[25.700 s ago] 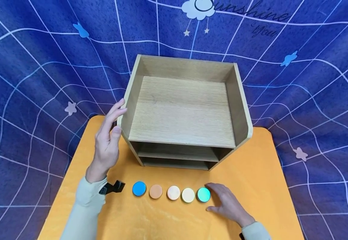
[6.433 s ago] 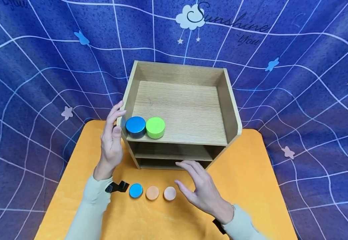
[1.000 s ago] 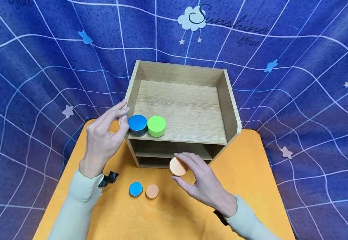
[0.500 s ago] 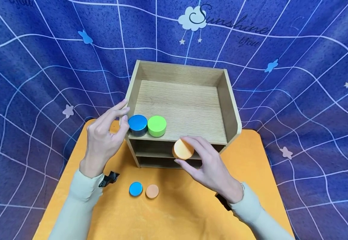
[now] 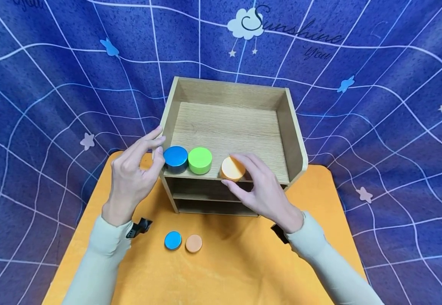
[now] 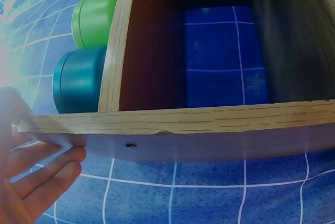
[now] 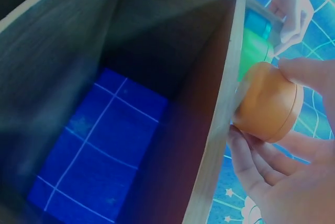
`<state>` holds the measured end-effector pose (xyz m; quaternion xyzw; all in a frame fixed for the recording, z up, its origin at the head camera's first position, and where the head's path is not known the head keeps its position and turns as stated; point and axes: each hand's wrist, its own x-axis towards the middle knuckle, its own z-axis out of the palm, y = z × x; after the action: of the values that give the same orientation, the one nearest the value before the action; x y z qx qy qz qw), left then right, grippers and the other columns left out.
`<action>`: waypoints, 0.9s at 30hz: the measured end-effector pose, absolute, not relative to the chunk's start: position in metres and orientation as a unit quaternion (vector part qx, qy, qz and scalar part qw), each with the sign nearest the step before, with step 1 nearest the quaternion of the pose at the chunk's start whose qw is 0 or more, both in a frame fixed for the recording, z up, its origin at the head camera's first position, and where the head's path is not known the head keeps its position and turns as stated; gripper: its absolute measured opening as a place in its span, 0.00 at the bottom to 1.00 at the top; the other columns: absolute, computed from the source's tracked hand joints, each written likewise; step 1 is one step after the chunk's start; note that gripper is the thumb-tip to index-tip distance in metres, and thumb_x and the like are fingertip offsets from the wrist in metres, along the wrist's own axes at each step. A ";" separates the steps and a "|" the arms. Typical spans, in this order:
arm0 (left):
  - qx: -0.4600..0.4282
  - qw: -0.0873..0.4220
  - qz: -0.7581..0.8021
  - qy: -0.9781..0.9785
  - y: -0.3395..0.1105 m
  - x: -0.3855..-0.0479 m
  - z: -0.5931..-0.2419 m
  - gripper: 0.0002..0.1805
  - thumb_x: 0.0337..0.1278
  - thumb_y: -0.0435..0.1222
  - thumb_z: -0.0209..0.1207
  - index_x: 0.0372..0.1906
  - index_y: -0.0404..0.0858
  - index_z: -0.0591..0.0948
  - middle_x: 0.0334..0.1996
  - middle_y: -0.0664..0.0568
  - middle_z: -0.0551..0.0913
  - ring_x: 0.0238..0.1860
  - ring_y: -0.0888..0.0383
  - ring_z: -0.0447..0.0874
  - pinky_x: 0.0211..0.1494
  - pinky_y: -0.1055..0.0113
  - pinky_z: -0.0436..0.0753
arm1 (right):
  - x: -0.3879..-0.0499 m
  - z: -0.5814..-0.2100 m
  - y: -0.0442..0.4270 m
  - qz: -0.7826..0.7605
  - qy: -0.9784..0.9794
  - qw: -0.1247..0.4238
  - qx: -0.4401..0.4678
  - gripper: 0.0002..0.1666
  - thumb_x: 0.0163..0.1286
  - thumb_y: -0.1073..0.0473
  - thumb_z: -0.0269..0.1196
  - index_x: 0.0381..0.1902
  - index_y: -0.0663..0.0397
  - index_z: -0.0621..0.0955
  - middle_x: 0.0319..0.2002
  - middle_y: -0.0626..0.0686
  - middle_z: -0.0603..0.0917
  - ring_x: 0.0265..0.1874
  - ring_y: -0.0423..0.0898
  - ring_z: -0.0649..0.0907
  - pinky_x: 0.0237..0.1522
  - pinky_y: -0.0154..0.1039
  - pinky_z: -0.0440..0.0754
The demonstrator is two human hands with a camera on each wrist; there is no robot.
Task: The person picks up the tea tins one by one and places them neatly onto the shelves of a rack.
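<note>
Nearest: light-blue tin [image 5: 173, 240] just beside peach tin [image 5: 194, 243], on orange cloth [image 5: 221, 279]. Beyond, your right hand [image 5: 264, 192] pinches the pale-orange tin [image 5: 230, 169] at the front edge of the top shelf [image 5: 228, 123], right of the green tin [image 5: 200, 161]; best level it, lower gently. Your left hand [image 5: 131, 180], relaxed, gripping nothing, by the dark-blue tin [image 5: 176, 159].

Orange jar [image 5: 229, 170]: right side behind the right grip [image 5: 263, 189]; cropped atop in the left wrist view.
Left grip [image 5: 134, 174]: cropped by the left wrist view's left edge.
Table [image 5: 221, 279]: near edge out of frame.
</note>
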<state>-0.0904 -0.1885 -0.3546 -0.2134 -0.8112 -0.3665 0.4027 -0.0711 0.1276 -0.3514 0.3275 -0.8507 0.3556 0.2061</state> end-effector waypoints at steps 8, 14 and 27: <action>-0.216 0.403 -0.366 -0.811 -0.188 -0.091 -0.354 0.19 0.75 0.41 0.56 0.56 0.35 0.90 0.66 0.55 0.86 0.56 0.48 0.91 0.65 0.80 0.76 | -0.085 -0.349 0.126 0.356 -0.852 0.200 0.328 0.36 0.66 0.54 0.79 0.68 0.60 0.81 0.55 0.54 0.85 0.47 0.47 0.82 0.47 0.43 0.83; -0.215 0.404 -0.367 -0.810 -0.188 -0.091 -0.354 0.19 0.75 0.40 0.56 0.56 0.35 0.90 0.66 0.55 0.86 0.58 0.48 0.91 0.67 0.77 0.76 | -0.093 -0.348 0.121 0.367 -0.855 0.180 0.321 0.36 0.66 0.52 0.79 0.68 0.58 0.81 0.55 0.52 0.85 0.41 0.46 0.80 0.39 0.40 0.80; -0.213 0.401 -0.371 -0.810 -0.188 -0.091 -0.354 0.19 0.76 0.41 0.56 0.57 0.36 0.89 0.66 0.55 0.85 0.56 0.48 0.91 0.67 0.77 0.76 | -0.098 -0.346 0.112 0.363 -0.863 0.153 0.317 0.36 0.67 0.50 0.78 0.69 0.57 0.81 0.54 0.50 0.84 0.38 0.45 0.79 0.35 0.37 0.79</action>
<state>-0.0905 -0.1879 -0.3542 -0.2130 -0.8104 -0.3706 0.4006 -0.0983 0.1121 -0.3464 0.3172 -0.8625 0.3633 0.1533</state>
